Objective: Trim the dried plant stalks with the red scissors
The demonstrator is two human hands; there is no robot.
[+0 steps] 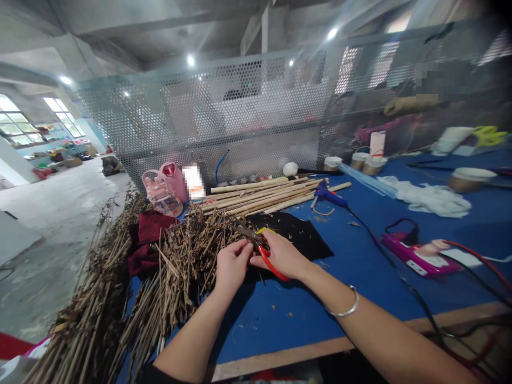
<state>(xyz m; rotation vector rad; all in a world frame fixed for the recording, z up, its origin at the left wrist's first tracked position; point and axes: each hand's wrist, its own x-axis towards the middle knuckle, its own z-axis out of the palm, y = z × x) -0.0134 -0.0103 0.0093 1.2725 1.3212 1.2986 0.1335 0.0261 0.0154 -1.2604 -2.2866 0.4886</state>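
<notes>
Left hand (233,264) — fingertips pinched, contents unclear | right hand (283,255) — fingers curled round red-handled scissors (272,265) | rough, twiggy stalks (180,269) beside

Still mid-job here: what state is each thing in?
Left hand: fingertips pinched together
Right hand: gripping the scissors
Scissors: held, blade opening unclear
Dried stalks: heaped loosely
Pale sticks: lying in a pile
Glue gun: set down, cord attached, heat unknown
Power strip: plugged into, live or not unclear
White cloth: crumpled
</notes>
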